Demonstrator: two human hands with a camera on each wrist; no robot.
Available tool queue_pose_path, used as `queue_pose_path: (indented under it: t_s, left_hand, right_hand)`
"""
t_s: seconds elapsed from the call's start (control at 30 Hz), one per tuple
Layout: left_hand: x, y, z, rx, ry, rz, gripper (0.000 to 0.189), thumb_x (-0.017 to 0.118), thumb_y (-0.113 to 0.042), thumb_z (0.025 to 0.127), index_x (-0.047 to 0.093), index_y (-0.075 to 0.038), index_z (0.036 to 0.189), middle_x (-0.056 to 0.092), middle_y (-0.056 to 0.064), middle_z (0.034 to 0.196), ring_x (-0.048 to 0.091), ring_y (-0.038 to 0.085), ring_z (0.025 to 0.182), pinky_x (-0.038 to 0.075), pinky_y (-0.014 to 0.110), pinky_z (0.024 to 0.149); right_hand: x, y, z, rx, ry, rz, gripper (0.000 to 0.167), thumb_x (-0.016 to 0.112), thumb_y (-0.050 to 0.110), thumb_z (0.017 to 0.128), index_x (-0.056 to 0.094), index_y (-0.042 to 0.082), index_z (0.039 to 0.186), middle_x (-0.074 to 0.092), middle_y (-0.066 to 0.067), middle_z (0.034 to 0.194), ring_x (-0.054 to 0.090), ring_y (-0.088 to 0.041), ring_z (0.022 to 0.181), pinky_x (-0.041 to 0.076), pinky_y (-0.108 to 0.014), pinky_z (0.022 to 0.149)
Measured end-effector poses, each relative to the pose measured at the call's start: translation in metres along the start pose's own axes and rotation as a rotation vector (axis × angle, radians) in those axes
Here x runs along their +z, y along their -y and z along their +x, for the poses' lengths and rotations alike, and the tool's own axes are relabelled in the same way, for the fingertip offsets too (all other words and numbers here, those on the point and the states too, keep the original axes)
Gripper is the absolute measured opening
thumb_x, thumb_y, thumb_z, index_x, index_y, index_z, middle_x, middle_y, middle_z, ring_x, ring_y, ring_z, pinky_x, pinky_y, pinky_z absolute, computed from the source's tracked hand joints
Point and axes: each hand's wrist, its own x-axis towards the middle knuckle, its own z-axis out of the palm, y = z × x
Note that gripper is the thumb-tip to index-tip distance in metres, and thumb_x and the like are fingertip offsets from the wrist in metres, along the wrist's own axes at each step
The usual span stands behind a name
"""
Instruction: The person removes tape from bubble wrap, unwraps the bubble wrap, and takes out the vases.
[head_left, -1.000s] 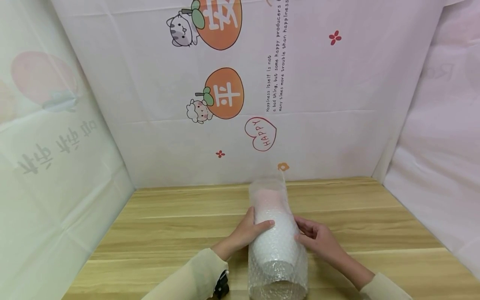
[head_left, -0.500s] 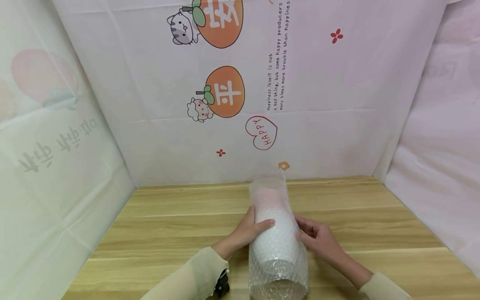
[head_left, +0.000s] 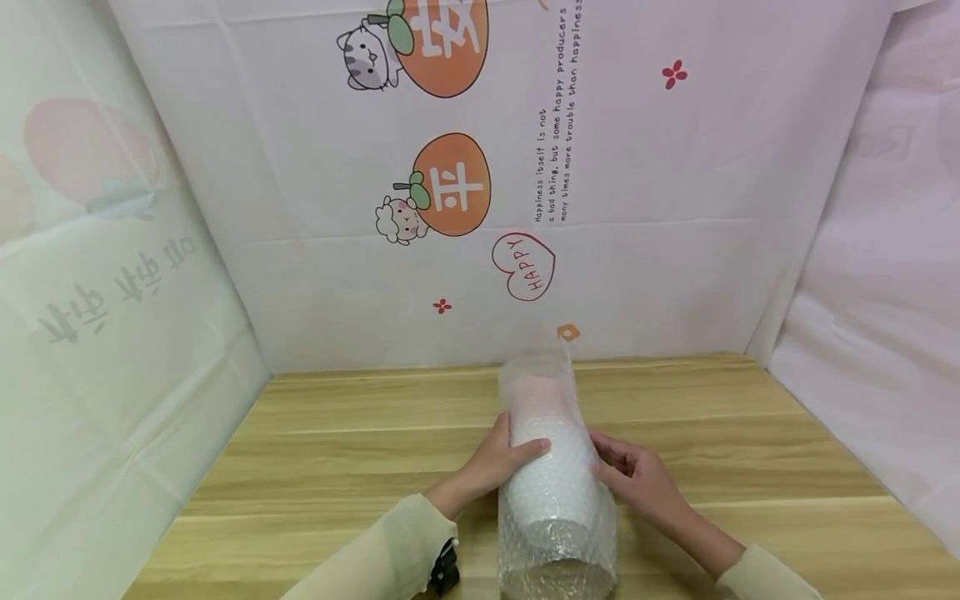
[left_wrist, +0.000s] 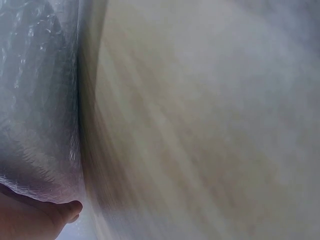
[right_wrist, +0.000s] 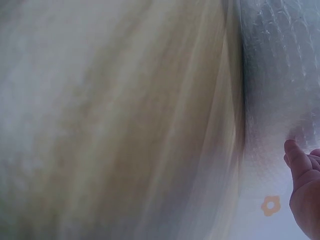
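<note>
In the head view, a white, tapering object (head_left: pixel 555 483) with a pink far end lies lengthwise on the table, rolled in clear bubble wrap (head_left: pixel 517 546). The wrap extends past it at both ends, and its near end is an open tube. My left hand (head_left: pixel 491 462) grips the roll from the left, thumb over the top. On the other side, the thumb and bent fingers of my right hand (head_left: pixel 637 479) hold the wrap. Bubble wrap (left_wrist: pixel 40 90) fills the left of the left wrist view, above a thumb. The right wrist view has fingertips against the wrap (right_wrist: pixel 280 75).
The wood-grain table (head_left: pixel 360 467) runs back to a white printed cloth (head_left: pixel 637 275). More cloth hangs along the left (head_left: pixel 112 417) and right sides. A black strap device (head_left: pixel 444 571) sits at the left sleeve cuff.
</note>
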Motion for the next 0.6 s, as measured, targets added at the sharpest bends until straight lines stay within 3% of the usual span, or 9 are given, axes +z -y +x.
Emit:
queue_pose_path:
  t_s: [0.33,0.6]
  left_hand:
    - [-0.0003,0.0014,-0.0005,-0.019,0.0,0.006,0.099,0.065,-0.048,0.087,0.012,0.006,0.152,0.024,0.026,0.152,0.03,0.037,0.136,0.03,0.052,0.106]
    - [-0.0007,0.0026,0.0002,-0.007,-0.002,0.007,0.097,0.065,-0.047,0.087,0.015,0.006,0.151,0.029,0.025,0.15,0.034,0.036,0.134,0.032,0.051,0.105]
  right_hand:
    - [0.0002,-0.0007,-0.0017,0.01,-0.021,-0.052,0.043,0.061,0.007,0.094,0.052,-0.012,0.132,0.056,-0.027,0.128,0.057,-0.01,0.109,0.051,-0.023,0.081]
    - [-0.0017,-0.0035,-0.0011,-0.027,-0.012,-0.008,0.04,0.057,0.007,0.097,0.052,-0.012,0.132,0.055,-0.026,0.129,0.054,-0.004,0.113,0.048,-0.021,0.085]
